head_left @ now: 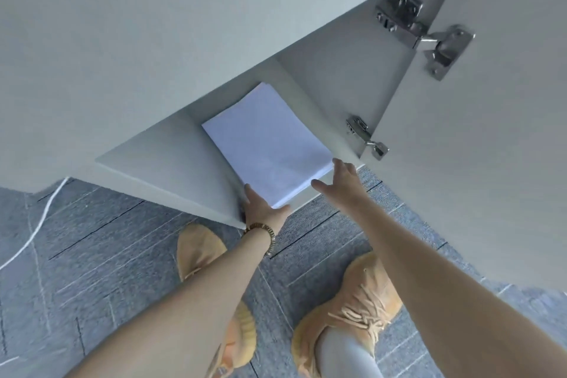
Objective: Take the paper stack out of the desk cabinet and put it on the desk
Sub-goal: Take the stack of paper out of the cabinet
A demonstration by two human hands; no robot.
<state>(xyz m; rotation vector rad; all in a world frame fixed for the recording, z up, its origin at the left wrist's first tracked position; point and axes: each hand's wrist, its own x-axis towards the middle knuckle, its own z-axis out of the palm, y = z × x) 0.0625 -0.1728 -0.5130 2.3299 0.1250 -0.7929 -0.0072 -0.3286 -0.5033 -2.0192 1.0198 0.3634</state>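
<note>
A white paper stack [270, 144] lies flat on the floor of the open desk cabinet [171, 156], near its front edge. My left hand [260, 205], with a beaded bracelet on the wrist, rests at the stack's near left corner, fingers spread. My right hand [340, 181] reaches the stack's near right corner, fingers apart and touching its edge. Neither hand has lifted the stack. The desk top [122, 24] fills the upper left above the cabinet.
The cabinet door [491, 163] stands open on the right, with two metal hinges [426, 31] on its inner edge. Below is grey carpet tile [92, 255] with a white cable [36, 230] at the left. My feet in orange shoes [352, 310] stand before the cabinet.
</note>
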